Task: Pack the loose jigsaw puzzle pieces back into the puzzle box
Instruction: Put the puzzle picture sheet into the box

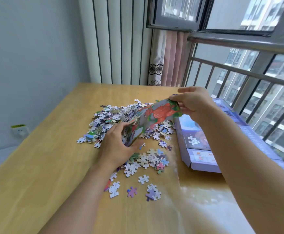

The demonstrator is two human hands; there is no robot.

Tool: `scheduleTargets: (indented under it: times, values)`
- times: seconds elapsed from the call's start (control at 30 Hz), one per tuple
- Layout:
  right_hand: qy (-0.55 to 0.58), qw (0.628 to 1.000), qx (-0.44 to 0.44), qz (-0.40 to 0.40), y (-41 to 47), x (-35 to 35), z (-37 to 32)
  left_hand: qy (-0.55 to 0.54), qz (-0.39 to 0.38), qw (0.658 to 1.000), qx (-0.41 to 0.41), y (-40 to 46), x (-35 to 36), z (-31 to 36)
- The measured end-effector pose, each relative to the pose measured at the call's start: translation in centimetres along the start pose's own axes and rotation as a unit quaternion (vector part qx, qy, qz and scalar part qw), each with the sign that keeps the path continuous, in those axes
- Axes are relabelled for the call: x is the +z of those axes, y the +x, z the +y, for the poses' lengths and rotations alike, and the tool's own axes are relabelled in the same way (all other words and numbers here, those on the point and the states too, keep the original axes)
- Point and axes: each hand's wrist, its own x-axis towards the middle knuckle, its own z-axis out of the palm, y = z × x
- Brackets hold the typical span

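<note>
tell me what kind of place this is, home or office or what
Most likely a room in a high-rise flat: a wooden table stands by a railed window that looks out on apartment towers, with a curtain in the corner and a wall socket low on the left.

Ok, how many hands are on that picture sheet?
2. The left hand grips the near end of the sheet over the piece pile; the right hand pinches its far end, beside the box.
</note>
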Motion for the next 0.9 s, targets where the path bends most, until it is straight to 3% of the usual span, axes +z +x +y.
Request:
scheduleTargets:
  times: [0.13, 0.33, 0.53, 0.8, 0.9]
  values:
    - [0.013, 1.0, -0.021, 0.001, -0.6, -0.1, -2.4, -0.025, 0.022, 0.999, -0.019, -0.1, -0.3, 0.4]
    - [0.018, 0.997, -0.081, 0.009, -1.5, 0.2, -6.0, -0.052, 0.1, 0.993, 0.016, 0.0, -0.8, 0.8]
    - [0.039, 0.993, -0.106, 0.014, -2.6, 0.3, -6.6, -0.121, 0.108, 0.984, 0.076, 0.0, -0.6, 1.6]
    - [0.131, 0.987, -0.082, -0.042, -3.7, -1.6, -3.3, -0.254, 0.119, 0.958, 0.055, -0.3, -0.5, 1.9]
    - [0.155, 0.983, -0.014, -0.1, -3.6, -2.7, -1.7, -0.248, 0.144, 0.955, 0.073, -0.3, -0.8, 2.0]
